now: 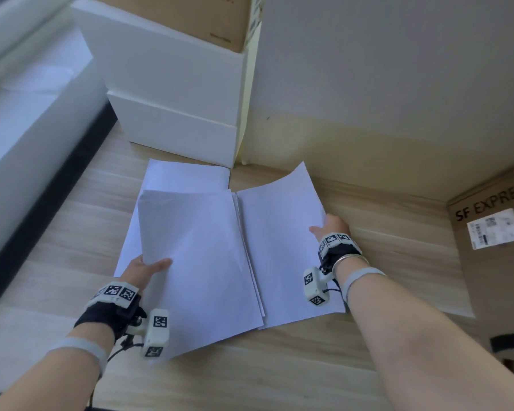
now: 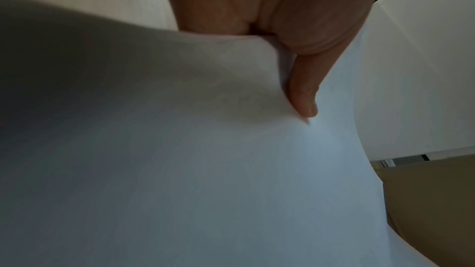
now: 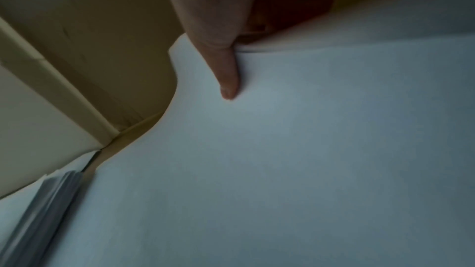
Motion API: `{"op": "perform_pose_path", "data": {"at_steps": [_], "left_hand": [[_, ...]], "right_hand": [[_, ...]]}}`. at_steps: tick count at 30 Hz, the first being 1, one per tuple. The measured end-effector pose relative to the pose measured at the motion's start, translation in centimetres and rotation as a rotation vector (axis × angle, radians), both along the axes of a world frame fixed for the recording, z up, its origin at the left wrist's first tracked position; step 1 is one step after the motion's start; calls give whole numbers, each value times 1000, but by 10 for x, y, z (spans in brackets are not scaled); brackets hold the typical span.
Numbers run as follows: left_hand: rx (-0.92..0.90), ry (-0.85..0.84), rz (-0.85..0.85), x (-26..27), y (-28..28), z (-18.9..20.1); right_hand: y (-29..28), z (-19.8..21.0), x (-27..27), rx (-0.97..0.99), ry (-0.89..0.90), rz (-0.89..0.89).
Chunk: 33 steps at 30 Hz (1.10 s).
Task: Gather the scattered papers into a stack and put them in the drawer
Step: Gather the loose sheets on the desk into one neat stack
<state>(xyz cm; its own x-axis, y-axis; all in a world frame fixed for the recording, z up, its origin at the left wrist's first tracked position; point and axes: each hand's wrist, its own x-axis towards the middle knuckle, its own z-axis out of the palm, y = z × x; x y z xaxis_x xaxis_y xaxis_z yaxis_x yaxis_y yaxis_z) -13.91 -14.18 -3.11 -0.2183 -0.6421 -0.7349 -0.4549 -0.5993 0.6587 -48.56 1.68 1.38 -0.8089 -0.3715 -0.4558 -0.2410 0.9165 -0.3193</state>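
Observation:
Several white paper sheets lie on the wooden floor (image 1: pixel 72 232) in the head view. My left hand (image 1: pixel 149 269) pinches the left edge of the left pile of sheets (image 1: pixel 199 262), thumb on top (image 2: pixel 303 96), fingers hidden under the paper (image 2: pixel 231 170). My right hand (image 1: pixel 328 229) grips the right edge of the right sheets (image 1: pixel 282 241), thumb on top (image 3: pixel 227 80), with the far corner of that paper (image 3: pixel 308 149) curling up. One more sheet (image 1: pixel 184 176) lies flat behind the left pile. No drawer opening shows.
White stacked boxes (image 1: pixel 172 114) stand just behind the papers, a brown carton (image 1: pixel 190 13) on top of them. A cream wall (image 1: pixel 368 84) runs along the back. A cardboard box marked SF EXPRESS (image 1: pixel 496 250) stands at the right. A white ledge (image 1: pixel 27 129) borders the left.

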Motion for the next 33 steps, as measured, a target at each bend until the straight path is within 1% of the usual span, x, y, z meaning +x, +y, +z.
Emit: {"op": "perform_pose_path", "data": {"at_steps": [4,8,11,14,18,21,25,27,30,33], "left_hand": [[-13,-40,-25,1,0,5],[-36,-82,-53,5,2,8],[-32,-113,-69,8,1,7],[-18,-112,-59,11,-1,0],[29,-97,-38,11,1,2],[49,-79,-16,10,3,9],[6,-54,-6,12,5,4],[12,-40,7,14,6,0],[-2,-67,-11,13,9,3],[-27,-71,-24,13,9,5]], "right_hand": [[12,17,-6,-80,26,19],[22,45,-15,-290,21,-80],[20,61,-18,-409,-9,-109],[7,64,-6,-452,-69,-78],[-16,38,35,-426,-161,-22],[-32,12,71,-355,-233,15],[-49,-13,112,-330,-412,58],[-54,-18,125,-266,-421,104],[-60,-21,141,-139,-393,229],[-65,-24,149,-69,-384,333]]}}
